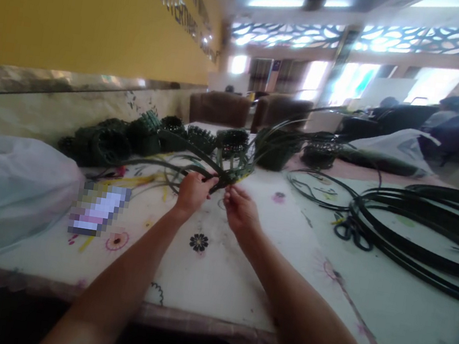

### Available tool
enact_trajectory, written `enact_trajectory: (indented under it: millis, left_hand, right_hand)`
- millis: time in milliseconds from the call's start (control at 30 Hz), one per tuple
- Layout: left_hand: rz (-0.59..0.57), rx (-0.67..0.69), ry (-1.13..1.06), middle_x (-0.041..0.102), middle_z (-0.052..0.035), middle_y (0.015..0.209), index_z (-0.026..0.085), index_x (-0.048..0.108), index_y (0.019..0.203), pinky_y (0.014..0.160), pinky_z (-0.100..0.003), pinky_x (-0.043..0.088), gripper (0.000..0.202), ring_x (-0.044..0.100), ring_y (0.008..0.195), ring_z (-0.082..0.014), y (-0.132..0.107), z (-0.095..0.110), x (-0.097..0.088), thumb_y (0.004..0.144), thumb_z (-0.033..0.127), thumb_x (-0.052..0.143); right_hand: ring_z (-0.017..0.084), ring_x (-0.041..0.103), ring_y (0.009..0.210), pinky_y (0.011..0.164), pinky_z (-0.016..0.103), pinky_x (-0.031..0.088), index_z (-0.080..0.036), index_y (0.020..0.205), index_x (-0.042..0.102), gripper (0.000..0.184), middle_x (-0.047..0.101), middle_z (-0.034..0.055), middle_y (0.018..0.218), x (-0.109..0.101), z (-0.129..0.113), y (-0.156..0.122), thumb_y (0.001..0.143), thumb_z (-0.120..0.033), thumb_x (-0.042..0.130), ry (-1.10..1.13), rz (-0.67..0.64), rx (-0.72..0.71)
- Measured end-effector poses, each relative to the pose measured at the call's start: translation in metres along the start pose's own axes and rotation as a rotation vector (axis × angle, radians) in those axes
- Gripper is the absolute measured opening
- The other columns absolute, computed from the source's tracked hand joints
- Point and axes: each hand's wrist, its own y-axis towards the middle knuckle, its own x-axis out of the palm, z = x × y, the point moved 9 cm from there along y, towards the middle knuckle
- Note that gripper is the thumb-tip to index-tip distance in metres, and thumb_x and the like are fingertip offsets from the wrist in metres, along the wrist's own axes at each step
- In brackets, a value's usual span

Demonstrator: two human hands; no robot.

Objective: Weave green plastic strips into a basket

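Observation:
Both my hands meet over the middle of the table at a bundle of dark green weaving strips (pixel 229 173), which cross each other and fan out upward and to the left. My left hand (pixel 195 193) is closed around the strips, thumb on top. From the right, my right hand (pixel 242 208) pinches at the near edge of the same bundle with thumb and fingertips. Exactly which strip lies between those fingertips is too blurred to tell. Just behind stand dark green woven baskets (pixel 233 141).
Large coils of dark strip (pixel 420 223) lie at the right, with scissors (pixel 353 234) beside them. A white plastic bag (pixel 1 195) fills the left side, near a blurred-out flat object (pixel 99 211). Another plastic bag (pixel 392 147) rests at the back right. Chairs (pixel 220 108) stand beyond the table.

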Motion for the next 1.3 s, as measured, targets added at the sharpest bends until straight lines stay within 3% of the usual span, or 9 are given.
enact_trajectory:
  millis: [133,533,800,933,1100,1300]
  left_hand:
    - [-0.034,0.037,-0.024,0.071,-0.0019,0.068,0.015,0.077,0.103,0.046,-0.020,0.040,0.023,0.054,0.041,-0.0097,-0.001,0.003,0.005,0.085,0.025,0.065]
    - [-0.055,0.035,-0.137,0.073,-0.0034,0.082,0.015,0.072,0.097,0.043,-0.019,0.041,0.017,0.054,0.043,-0.0081,0.001,-0.005,0.012,0.083,0.023,0.065]
    - [0.023,0.034,-0.093,0.071,-0.0011,0.075,0.017,0.073,0.095,0.046,-0.020,0.042,0.016,0.055,0.043,-0.0094,-0.001,-0.005,0.006,0.083,0.023,0.066]
    - [0.140,0.018,-0.134,0.071,-0.0015,0.072,0.016,0.076,0.097,0.047,-0.021,0.041,0.019,0.057,0.043,-0.0109,0.007,-0.010,-0.017,0.082,0.026,0.068]
    - [0.329,-0.048,-0.320,0.068,-0.0008,0.065,0.012,0.076,0.093,0.044,-0.020,0.038,0.021,0.053,0.042,-0.0092,0.021,-0.033,-0.057,0.078,0.026,0.071]
    - [0.333,-0.094,-0.411,0.066,0.0015,0.065,0.011,0.074,0.091,0.042,-0.018,0.038,0.020,0.047,0.039,-0.0050,0.022,-0.039,-0.059,0.075,0.023,0.073]
  right_hand:
    - [0.005,0.056,0.051,0.047,0.012,0.048,-0.014,0.078,0.063,0.014,0.063,-0.0003,0.067,-0.003,0.009,0.004,0.080,0.000,0.062,-0.016,-0.022,0.084]
    - [0.006,0.053,0.048,0.042,0.014,0.043,-0.015,0.076,0.059,0.012,0.062,-0.0009,0.063,-0.001,0.012,0.006,0.077,-0.005,0.065,-0.132,-0.093,0.127]
    - [0.010,0.056,0.044,0.038,0.020,0.043,-0.015,0.072,0.059,0.015,0.064,0.0008,0.063,0.006,-0.011,0.000,0.067,-0.026,0.068,-0.480,-0.092,-0.131]
    - [0.010,0.053,0.040,0.036,0.022,0.040,-0.017,0.074,0.058,0.013,0.060,-0.0028,0.059,0.005,-0.032,0.000,0.066,-0.027,0.061,-0.622,-0.062,-0.284]
    - [0.009,0.049,0.039,0.039,0.022,0.038,-0.019,0.076,0.058,0.011,0.055,-0.0050,0.057,0.022,-0.046,-0.007,0.072,-0.030,0.058,-0.877,-0.153,-0.451]
    - [0.010,0.051,0.050,0.050,0.024,0.040,-0.021,0.080,0.057,0.006,0.057,-0.0021,0.064,0.035,-0.056,-0.029,0.081,-0.023,0.052,-0.919,-0.156,-0.620]
